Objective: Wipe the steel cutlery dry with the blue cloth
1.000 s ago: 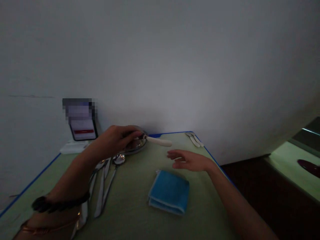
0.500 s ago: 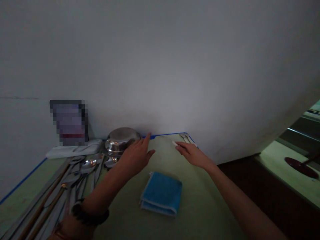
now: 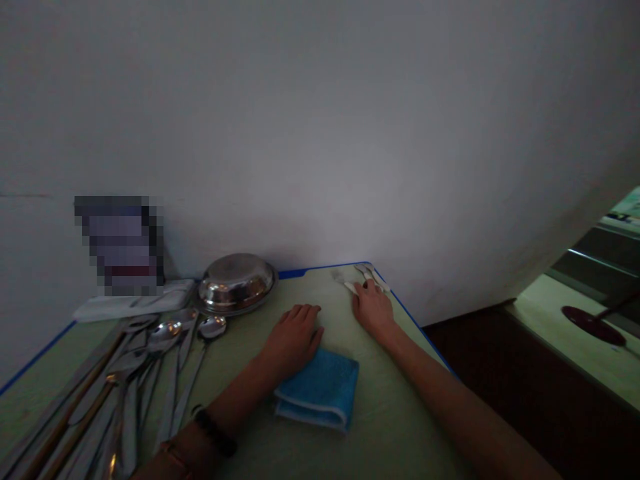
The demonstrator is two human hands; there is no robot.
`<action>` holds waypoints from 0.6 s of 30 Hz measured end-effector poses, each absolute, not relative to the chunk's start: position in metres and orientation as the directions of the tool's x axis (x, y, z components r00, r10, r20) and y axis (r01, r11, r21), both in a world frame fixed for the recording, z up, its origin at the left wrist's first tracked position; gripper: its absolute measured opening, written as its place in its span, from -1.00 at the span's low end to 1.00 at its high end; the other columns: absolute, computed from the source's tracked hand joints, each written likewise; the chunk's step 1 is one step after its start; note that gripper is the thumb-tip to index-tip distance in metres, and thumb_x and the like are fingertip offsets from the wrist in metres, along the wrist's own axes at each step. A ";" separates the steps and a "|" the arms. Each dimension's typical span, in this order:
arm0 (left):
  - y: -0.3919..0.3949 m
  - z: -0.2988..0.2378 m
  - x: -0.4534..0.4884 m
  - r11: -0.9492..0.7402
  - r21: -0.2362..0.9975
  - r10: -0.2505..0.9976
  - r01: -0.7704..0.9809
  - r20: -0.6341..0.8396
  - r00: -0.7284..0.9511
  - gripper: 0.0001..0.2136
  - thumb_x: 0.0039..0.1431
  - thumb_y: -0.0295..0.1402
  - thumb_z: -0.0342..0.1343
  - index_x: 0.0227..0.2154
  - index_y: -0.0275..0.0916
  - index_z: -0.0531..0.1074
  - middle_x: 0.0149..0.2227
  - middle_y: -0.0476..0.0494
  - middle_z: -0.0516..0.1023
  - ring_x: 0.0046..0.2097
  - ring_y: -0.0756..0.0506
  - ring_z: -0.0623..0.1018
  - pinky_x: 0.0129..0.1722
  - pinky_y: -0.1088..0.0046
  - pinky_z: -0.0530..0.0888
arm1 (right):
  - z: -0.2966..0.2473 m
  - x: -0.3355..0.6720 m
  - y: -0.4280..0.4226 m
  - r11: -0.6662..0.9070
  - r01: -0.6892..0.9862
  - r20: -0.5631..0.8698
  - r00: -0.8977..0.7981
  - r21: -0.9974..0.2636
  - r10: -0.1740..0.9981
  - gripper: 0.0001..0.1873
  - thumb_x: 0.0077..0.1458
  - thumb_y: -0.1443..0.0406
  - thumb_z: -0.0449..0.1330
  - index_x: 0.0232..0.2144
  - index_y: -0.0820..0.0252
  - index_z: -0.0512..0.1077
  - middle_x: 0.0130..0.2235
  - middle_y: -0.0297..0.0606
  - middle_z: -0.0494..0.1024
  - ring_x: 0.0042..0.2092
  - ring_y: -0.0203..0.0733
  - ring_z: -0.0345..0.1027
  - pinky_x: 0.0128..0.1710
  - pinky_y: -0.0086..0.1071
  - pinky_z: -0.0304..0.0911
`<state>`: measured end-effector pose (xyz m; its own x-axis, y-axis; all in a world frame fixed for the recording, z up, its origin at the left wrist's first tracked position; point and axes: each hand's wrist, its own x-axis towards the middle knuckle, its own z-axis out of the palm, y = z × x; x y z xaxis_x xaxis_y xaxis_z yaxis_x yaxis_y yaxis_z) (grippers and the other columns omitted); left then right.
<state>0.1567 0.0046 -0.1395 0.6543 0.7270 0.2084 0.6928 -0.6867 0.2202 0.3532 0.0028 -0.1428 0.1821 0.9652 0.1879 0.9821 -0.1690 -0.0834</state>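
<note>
The table (image 3: 400,427) carries everything here: utensils (image 3: 130,413) heaped on the left, a bowl (image 3: 237,283) upside down near the wall. The bowl's polished metal looks stiff and slick; its rim would be the place to grip.

Nearer, the cloth (image 3: 323,390) lies folded on the bare middle. It looks soft and light, hard to harm; pinching a folded edge with 2 fingers should do. The left hand (image 3: 295,339) is over its far left corner, palm down, fingers loosely extended and gripping nothing visible; whether it presses the cloth I cannot tell.

The right hand (image 3: 373,307) is at the far right corner, fingers bent and closed on the fork (image 3: 350,287), whose tines point away, up and left. The fork should be light and rigid; its pale handle, probably smooth, is the sensible hold, clear of the tines. Just beside it lie 2 similar pieces (image 3: 381,284), partly hidden behind the fingers.
</note>
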 end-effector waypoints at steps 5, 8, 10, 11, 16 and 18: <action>0.003 -0.137 0.157 -0.691 0.230 0.723 0.685 0.225 0.654 -0.67 0.18 -0.34 -0.21 -0.03 -0.32 0.24 -0.03 -0.26 0.36 0.01 -0.17 0.30 0.02 0.26 0.22 | -0.140 0.362 0.013 -0.143 0.988 0.164 0.150 -0.058 0.975 -0.66 0.17 0.33 -0.21 -0.05 0.25 0.18 -0.13 -0.01 0.37 -0.10 -0.07 0.26 -0.18 -0.29 0.15; 0.003 -0.137 0.157 -0.689 0.230 0.725 0.687 0.228 0.650 -0.67 0.18 -0.35 -0.22 -0.03 -0.31 0.24 -0.03 -0.24 0.36 0.01 -0.17 0.30 0.02 0.26 0.21 | -0.137 0.367 0.019 -0.128 0.990 0.138 0.136 -0.064 0.981 -0.67 0.19 0.34 -0.24 -0.05 0.23 0.17 -0.18 -0.06 0.41 -0.16 -0.14 0.31 -0.22 -0.33 0.16; 0.003 -0.138 0.157 -0.690 0.230 0.724 0.687 0.229 0.651 -0.67 0.18 -0.35 -0.22 -0.03 -0.31 0.24 -0.03 -0.23 0.36 0.01 -0.17 0.30 0.03 0.27 0.20 | -0.135 0.370 0.021 -0.122 0.990 0.128 0.129 -0.065 0.983 -0.67 0.19 0.35 -0.24 -0.05 0.19 0.17 -0.18 -0.09 0.41 -0.17 -0.16 0.33 -0.23 -0.35 0.16; 0.004 -0.139 0.157 -0.690 0.229 0.724 0.686 0.229 0.651 -0.67 0.18 -0.35 -0.21 -0.03 -0.31 0.24 -0.03 -0.23 0.36 0.01 -0.17 0.30 0.03 0.27 0.21 | -0.135 0.370 0.021 -0.120 0.991 0.127 0.127 -0.063 0.984 -0.66 0.18 0.36 -0.23 -0.05 0.17 0.18 -0.17 -0.10 0.40 -0.17 -0.16 0.33 -0.23 -0.35 0.16; 0.004 -0.139 0.156 -0.692 0.227 0.722 0.685 0.232 0.652 -0.67 0.16 -0.36 -0.20 -0.04 -0.31 0.25 -0.04 -0.22 0.36 0.00 -0.17 0.30 0.01 0.27 0.22 | -0.134 0.369 0.021 -0.119 0.992 0.147 0.124 -0.039 0.981 -0.63 0.16 0.36 -0.24 -0.09 0.21 0.26 -0.04 -0.02 0.26 -0.20 -0.13 0.34 -0.26 -0.33 0.18; 0.004 -0.139 0.156 -0.696 0.225 0.718 0.682 0.235 0.655 -0.67 0.17 -0.37 -0.20 -0.04 -0.32 0.25 -0.04 -0.22 0.36 0.00 -0.16 0.30 0.01 0.28 0.22 | -0.136 0.367 0.020 -0.119 0.992 0.172 0.123 -0.034 0.977 -0.60 0.16 0.35 -0.27 -0.04 0.25 0.22 -0.02 0.02 0.23 -0.20 -0.11 0.33 -0.28 -0.31 0.19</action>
